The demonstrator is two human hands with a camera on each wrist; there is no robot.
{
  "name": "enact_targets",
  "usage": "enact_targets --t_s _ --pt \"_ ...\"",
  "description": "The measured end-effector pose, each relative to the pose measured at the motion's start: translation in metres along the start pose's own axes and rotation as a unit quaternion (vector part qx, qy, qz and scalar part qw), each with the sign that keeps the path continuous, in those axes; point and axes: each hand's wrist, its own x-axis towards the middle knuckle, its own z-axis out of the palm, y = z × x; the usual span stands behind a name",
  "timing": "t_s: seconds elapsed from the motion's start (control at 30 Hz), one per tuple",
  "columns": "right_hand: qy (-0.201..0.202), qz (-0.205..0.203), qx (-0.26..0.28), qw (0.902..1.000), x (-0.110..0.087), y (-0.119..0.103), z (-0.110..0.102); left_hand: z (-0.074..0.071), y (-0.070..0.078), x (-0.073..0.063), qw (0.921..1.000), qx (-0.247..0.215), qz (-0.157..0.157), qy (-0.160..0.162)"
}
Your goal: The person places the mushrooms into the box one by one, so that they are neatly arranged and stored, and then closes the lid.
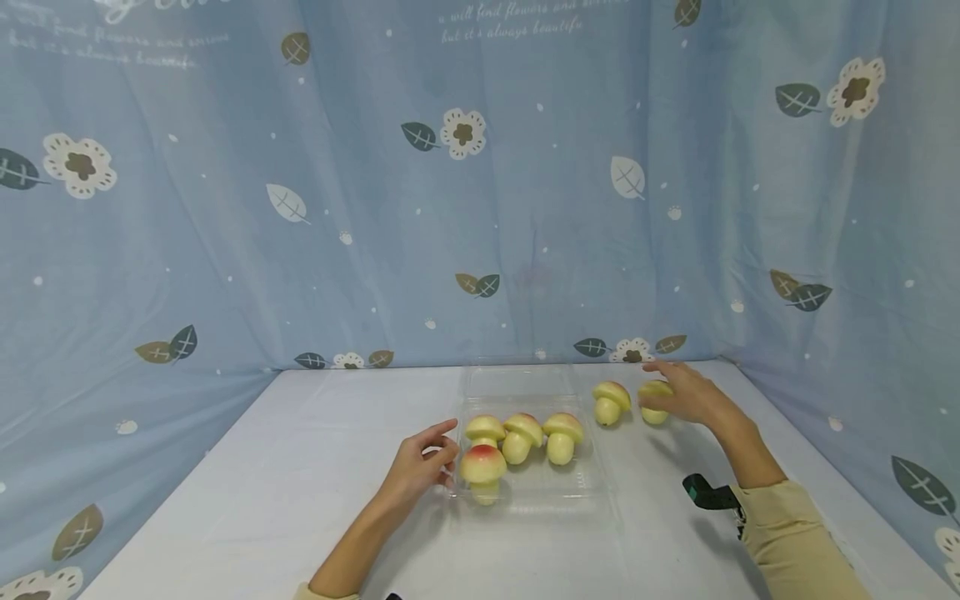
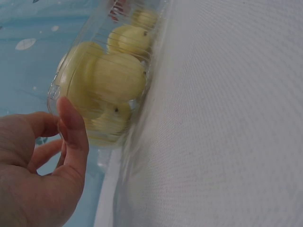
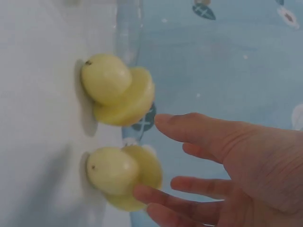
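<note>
Four pale-yellow, red-tinged mushroom-shaped pieces point(image 1: 521, 437) sit in a clear plastic hinged container point(image 1: 542, 497), and two matching loose pieces point(image 1: 611, 402) stand outside on its right, so loading looks about two-thirds done with these two left. Left hand point(image 1: 418, 465) pinches the container's left rim; right hand point(image 1: 688, 395) is open, fingers spread at the farther-right loose piece, no grip. White-covered worktop point(image 1: 330, 458) beneath; blue curtain point(image 1: 532, 212) printed with leaves and flowers encloses the back and sides.
</note>
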Motion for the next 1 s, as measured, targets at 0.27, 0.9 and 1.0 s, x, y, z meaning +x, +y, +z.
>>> enact_targets --t_s 0.27,0.9,1.0 --pt "0.002 0.013 -0.001 0.9999 0.002 0.014 0.012 0.0 0.0 -0.001 1.0 0.0 -0.001 -0.001" --pt "0.018 0.04 0.014 0.9989 0.005 0.027 0.037 0.0 0.002 -0.002 1.0 0.002 -0.002 -0.002" --pt "0.021 0.038 0.016 0.9989 0.006 0.028 0.037 0.0 0.002 -0.002 1.0 0.001 -0.002 -0.001"
